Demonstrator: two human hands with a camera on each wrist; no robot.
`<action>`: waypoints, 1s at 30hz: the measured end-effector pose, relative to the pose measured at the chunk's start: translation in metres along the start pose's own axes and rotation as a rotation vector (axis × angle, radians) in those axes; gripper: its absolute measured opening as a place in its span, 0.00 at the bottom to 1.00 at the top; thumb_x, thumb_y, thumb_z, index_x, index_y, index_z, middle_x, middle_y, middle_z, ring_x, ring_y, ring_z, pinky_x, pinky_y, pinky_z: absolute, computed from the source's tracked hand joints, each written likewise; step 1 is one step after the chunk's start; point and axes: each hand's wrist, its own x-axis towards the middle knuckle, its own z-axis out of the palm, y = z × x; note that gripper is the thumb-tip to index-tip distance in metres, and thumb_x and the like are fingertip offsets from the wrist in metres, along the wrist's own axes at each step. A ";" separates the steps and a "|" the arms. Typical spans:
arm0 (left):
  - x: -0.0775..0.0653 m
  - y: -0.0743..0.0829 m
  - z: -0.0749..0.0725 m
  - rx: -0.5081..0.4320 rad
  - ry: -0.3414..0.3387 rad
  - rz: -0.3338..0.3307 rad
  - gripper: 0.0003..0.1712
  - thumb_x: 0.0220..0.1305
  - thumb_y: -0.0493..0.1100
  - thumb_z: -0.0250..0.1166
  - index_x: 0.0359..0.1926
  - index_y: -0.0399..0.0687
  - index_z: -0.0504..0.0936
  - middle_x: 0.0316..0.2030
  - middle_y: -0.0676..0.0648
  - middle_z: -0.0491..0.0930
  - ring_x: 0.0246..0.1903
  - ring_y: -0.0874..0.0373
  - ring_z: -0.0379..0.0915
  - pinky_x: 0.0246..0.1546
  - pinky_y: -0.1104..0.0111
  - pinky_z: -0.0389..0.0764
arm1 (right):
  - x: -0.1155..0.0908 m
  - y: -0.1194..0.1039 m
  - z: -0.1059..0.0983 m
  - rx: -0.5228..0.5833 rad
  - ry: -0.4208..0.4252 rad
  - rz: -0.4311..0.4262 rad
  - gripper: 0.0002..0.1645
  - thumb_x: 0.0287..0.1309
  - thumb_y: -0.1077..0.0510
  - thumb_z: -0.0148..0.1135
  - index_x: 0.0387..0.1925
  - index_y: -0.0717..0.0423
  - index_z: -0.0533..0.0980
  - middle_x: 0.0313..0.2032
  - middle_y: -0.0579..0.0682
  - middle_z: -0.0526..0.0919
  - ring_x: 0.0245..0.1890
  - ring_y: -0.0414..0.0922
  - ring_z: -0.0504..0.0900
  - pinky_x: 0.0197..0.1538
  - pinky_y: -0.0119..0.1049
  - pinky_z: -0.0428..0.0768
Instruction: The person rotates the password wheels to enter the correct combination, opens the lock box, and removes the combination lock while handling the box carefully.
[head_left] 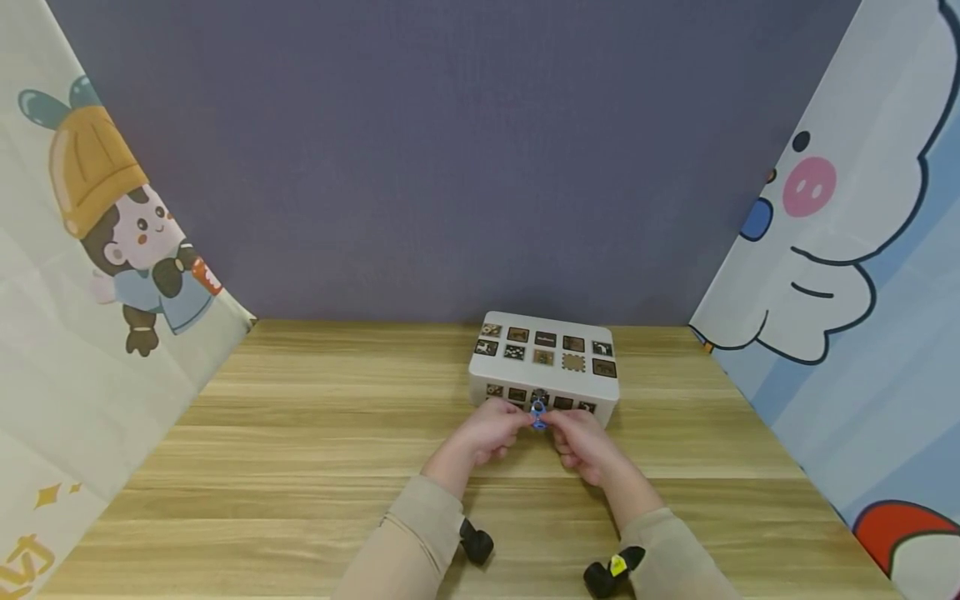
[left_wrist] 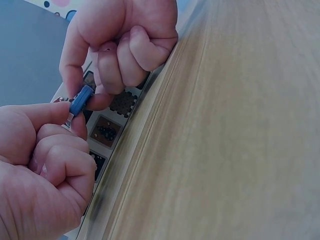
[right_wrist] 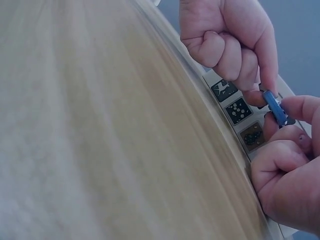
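A white box (head_left: 551, 377) printed with small dark picture squares stands near the back of the table, its lid down. A dark metal clasp (head_left: 539, 395) is on its front face. Just below the clasp is a small blue padlock (head_left: 538, 422), its loop upward. My left hand (head_left: 491, 428) pinches the padlock from the left side. From the other side my right hand (head_left: 587, 446) pinches it too, thumb and forefinger together. In the left wrist view the blue body (left_wrist: 80, 100) shows between both hands' fingertips. Fingers partly cover it, so the loop's fastening is hidden.
The box rests on a wood-grain table (head_left: 315, 467). A dark grey-blue panel (head_left: 450, 167) rises behind it. Printed cartoon cloths hang at the left (head_left: 60, 317) and right (head_left: 862, 300). Small black wrist cameras sit on both sleeves.
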 end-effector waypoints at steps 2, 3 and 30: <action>0.000 -0.001 0.000 0.000 0.000 0.002 0.11 0.69 0.43 0.65 0.37 0.39 0.86 0.11 0.58 0.58 0.11 0.65 0.52 0.11 0.73 0.58 | 0.000 0.000 0.000 0.005 -0.006 0.002 0.11 0.67 0.56 0.59 0.37 0.61 0.79 0.15 0.41 0.59 0.13 0.36 0.54 0.15 0.27 0.55; 0.001 -0.001 0.000 0.000 0.000 0.004 0.11 0.69 0.43 0.65 0.38 0.39 0.86 0.11 0.58 0.58 0.11 0.65 0.52 0.11 0.73 0.59 | 0.000 -0.001 -0.001 0.007 -0.011 0.003 0.11 0.68 0.55 0.59 0.36 0.61 0.79 0.15 0.41 0.59 0.13 0.35 0.54 0.15 0.27 0.55; -0.002 0.003 0.000 0.013 -0.001 -0.017 0.11 0.70 0.43 0.64 0.39 0.39 0.85 0.12 0.57 0.60 0.11 0.65 0.54 0.11 0.74 0.59 | -0.002 -0.005 -0.012 0.070 -0.012 0.011 0.14 0.70 0.50 0.60 0.35 0.57 0.79 0.16 0.39 0.61 0.13 0.34 0.55 0.15 0.26 0.54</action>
